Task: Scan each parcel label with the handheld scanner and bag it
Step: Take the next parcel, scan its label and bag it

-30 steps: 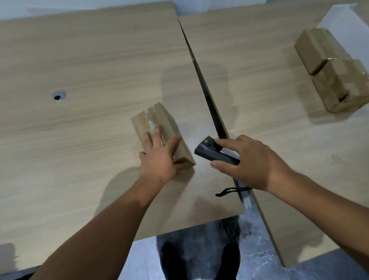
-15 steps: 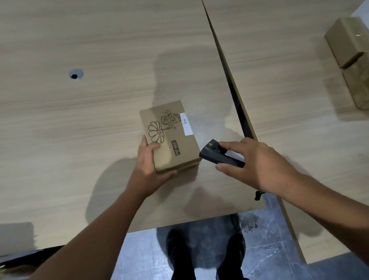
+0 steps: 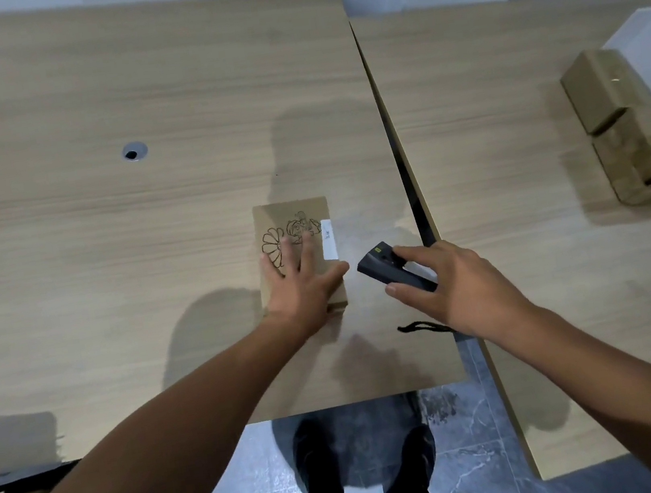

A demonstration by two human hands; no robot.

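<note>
Parcel: flat on table, label up (clear for the beam).
L hand: fingers straight, pins it steady.
R hand: grips scanner, nose twd label.

Under the left hand, the brown parcel is showing black flower line-drawings and a white label; the scanner beside it is looking black.
</note>
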